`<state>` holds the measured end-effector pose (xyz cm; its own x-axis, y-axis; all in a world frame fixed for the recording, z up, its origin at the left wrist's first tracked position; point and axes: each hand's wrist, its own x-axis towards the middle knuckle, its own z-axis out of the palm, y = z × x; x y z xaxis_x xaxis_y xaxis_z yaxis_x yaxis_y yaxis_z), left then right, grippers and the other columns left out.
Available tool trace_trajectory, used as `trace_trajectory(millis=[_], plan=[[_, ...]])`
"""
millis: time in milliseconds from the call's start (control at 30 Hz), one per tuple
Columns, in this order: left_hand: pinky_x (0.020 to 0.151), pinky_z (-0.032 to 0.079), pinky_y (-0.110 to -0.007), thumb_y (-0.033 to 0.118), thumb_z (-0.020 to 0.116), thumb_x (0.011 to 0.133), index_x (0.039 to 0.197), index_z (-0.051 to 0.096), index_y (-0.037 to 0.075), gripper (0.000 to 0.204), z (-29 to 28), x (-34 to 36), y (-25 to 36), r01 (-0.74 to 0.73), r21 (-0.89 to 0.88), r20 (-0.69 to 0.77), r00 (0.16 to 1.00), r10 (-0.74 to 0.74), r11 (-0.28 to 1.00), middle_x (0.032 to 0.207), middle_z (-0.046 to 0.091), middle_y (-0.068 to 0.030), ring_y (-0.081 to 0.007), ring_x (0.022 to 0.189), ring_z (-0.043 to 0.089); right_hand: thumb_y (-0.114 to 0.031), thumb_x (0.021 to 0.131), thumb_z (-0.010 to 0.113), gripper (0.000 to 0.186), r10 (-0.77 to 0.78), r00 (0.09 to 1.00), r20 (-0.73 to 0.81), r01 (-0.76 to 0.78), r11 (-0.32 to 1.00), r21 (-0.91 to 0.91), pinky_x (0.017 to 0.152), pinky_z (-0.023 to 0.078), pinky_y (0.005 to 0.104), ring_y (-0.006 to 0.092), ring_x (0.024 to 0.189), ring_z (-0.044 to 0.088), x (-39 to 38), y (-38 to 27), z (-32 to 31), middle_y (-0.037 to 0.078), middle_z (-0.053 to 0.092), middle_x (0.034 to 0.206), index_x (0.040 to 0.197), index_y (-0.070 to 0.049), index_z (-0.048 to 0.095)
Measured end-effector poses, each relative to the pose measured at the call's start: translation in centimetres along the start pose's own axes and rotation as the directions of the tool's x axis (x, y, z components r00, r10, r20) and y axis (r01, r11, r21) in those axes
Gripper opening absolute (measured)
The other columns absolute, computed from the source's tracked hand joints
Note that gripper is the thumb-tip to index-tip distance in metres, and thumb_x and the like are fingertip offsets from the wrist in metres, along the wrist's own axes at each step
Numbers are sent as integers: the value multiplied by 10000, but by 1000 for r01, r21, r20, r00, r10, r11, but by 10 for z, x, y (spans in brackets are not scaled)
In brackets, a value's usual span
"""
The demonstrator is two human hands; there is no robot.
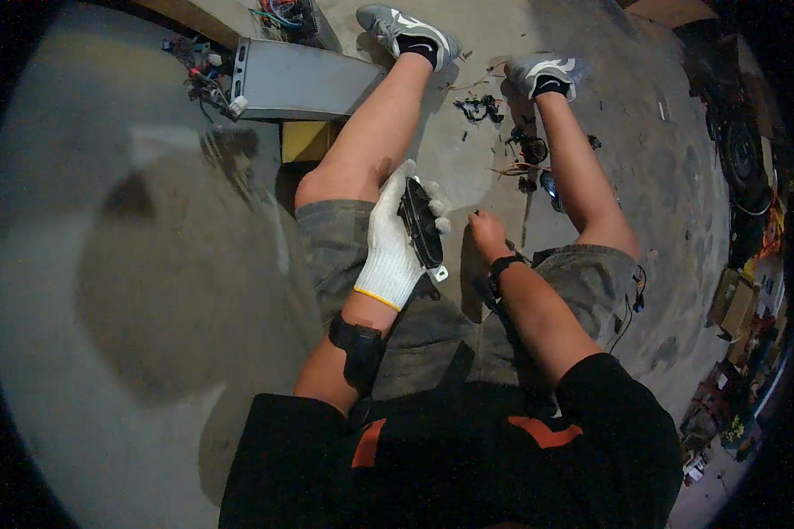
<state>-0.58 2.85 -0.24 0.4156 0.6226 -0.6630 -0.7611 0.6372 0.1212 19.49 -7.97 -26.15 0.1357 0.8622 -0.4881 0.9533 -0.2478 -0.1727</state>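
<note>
My left hand [393, 238] wears a white knit glove with a yellow cuff edge. It is closed around a black oblong part [423, 225] with a flat, light metal tab at its lower end, held above my lap. To the right, my bare right hand [488, 236] is closed in a fist, apart from that part. A small dark tip shows at the fist's upper edge, but I cannot make out what it belongs to. Dark bands sit on both of my forearms.
A grey metal case [313, 79] with loose wires stands at the upper left, by a yellow block [307, 141]. Small black parts [479, 108] and wires are scattered on the concrete floor [150, 291] between my feet. Boxes [734, 302] and clutter line the right side.
</note>
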Motion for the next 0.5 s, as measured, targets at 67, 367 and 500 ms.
trace_trajectory(millis=[67,367,500], plan=[[566,522,-393,380,533,1002,1225,561,200,287,-5,2,1,5,10,8,1000,-5,1000,943,618,-99,-238,723,608,-166,894,535,193,-18,1000,4,18,1000,-25,793,551,489,344,1039,623,1,0,0,134,637,1067,1000,-112,687],[526,498,-361,352,531,1009,1222,533,193,267,3,-3,0,-8,1,-51,999,8,1000,895,604,-80,-216,686,586,-154,874,558,163,-29,999,-45,26,998,-64,744,568,473,344,977,659,4,6,9,102,660,1020,970,-112,683],[554,510,-380,374,529,1006,1224,545,194,284,0,-1,1,3,3,-20,1000,-3,1000,928,610,-102,-229,707,595,-140,847,574,134,32,989,-143,-27,999,35,741,548,478,352,941,655,4,10,13,129,663,994,931,-94,667]])
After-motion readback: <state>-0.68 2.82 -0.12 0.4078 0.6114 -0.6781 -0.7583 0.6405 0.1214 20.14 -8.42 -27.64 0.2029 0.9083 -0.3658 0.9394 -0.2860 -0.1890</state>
